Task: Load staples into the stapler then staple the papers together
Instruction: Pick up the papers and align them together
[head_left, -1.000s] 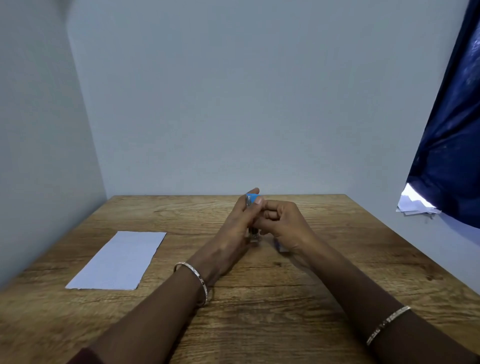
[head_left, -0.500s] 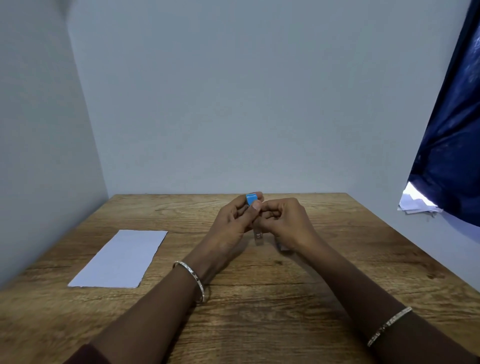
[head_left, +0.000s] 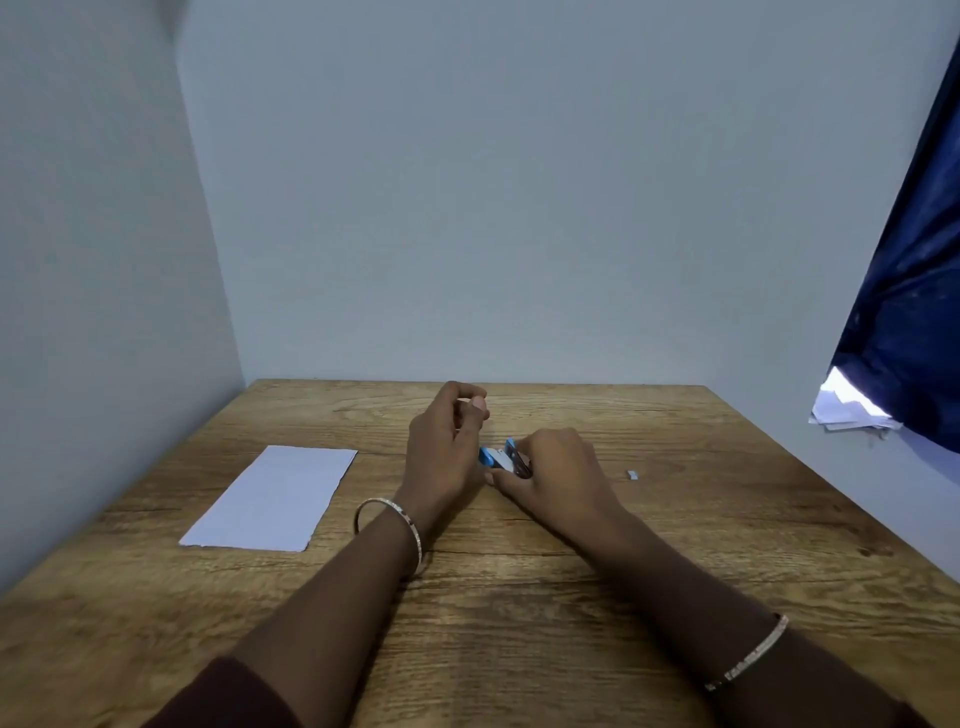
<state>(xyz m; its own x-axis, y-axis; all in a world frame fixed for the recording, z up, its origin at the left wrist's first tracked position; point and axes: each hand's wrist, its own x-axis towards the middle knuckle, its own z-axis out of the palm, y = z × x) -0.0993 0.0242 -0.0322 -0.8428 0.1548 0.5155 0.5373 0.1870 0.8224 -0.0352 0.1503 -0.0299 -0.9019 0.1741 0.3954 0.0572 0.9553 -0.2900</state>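
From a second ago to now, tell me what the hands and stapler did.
The stapler came down from between both raised hands to the table, held by the right hand. The left hand let go and lifted its fingers. A small pale piece now shows. The paper stayed put.

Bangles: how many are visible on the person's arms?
2. One bangle is on the left wrist, near the paper; the other bangle is on the right forearm, lower right. The sleeve could hide more.

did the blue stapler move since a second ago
Yes. The stapler has come down toward the table; earlier it was held up level with the table's far edge.
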